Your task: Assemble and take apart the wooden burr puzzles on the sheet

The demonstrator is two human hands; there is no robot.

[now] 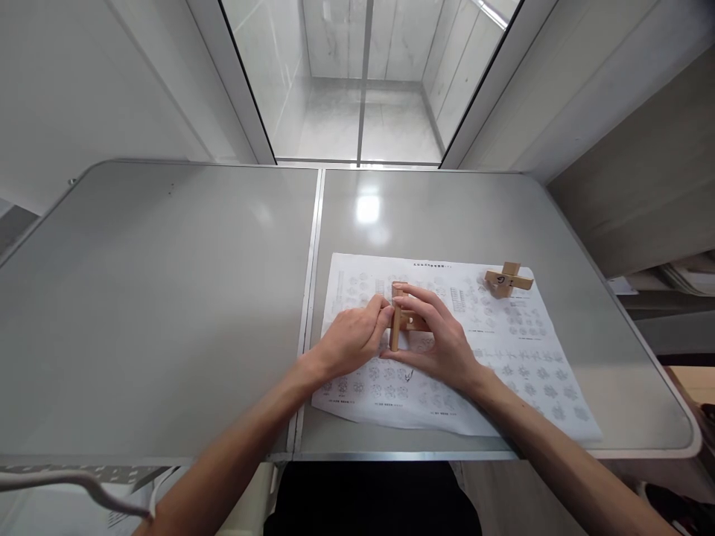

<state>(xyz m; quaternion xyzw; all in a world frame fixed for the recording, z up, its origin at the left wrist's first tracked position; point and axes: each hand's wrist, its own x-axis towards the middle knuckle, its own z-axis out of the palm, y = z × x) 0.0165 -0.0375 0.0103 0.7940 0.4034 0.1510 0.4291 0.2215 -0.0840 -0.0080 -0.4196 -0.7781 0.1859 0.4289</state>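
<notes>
Both hands meet over a printed sheet [536,350] covered in small diagrams. My right hand [441,335] grips a wooden puzzle piece [396,327], its fingers at the far end and its thumb at the near end. My left hand [360,331] is closed at the left side of that piece, thumb and fingertips pressed together against it. Beneath my right fingers shows another wooden piece [414,321] with a hole, lying crosswise; how the two join is partly hidden. On the sheet's upper right sits a small assembly of crossed wooden pieces [508,279] with dark markings.
The grey folding table [167,313] has a metal seam [313,283] running front to back, left of the sheet. Glass doors [363,82] stand behind the far edge. Shelves [681,283] are at the right, and a pale cable [72,480] hangs at lower left.
</notes>
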